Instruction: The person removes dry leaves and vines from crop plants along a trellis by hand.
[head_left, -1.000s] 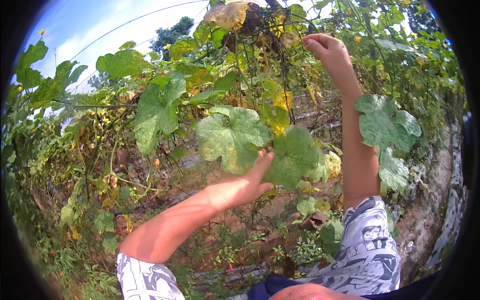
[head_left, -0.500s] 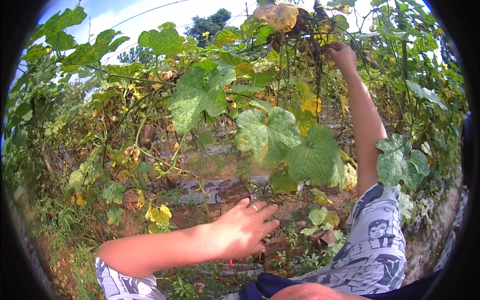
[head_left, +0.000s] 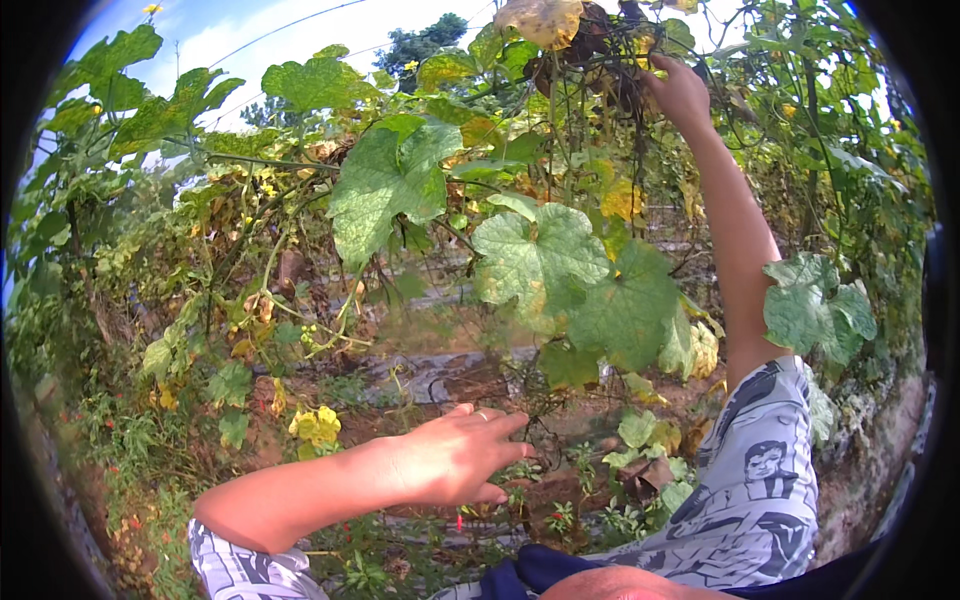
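Observation:
Raised high at the upper right, my right hand (head_left: 682,92) has its fingertips closed at the edge of a tangle of dried brown vine (head_left: 628,75). Exactly which stem lies between the fingertips is hard to make out. A yellowed leaf (head_left: 540,22) hangs beside the tangle. Low in the middle, my left hand (head_left: 462,455) hovers palm down with fingers spread, holding nothing. Large green lobed leaves (head_left: 540,258) hang between the two hands, and another big leaf (head_left: 392,185) is farther left.
Climbing vines spread across the view, with a thin wire (head_left: 290,25) overhead at the left. A leaf (head_left: 818,308) overlaps my right forearm's side. Yellow leaves (head_left: 316,426) stand near my left forearm. Low plants with red fruits (head_left: 130,520) grow at lower left, and grey sheeting (head_left: 430,375) covers some soil.
My left hand has shifted a little left. My right hand has risen slightly at the dried tangle, its fingers now at the tangle's right edge. The hanging leaves have swayed slightly.

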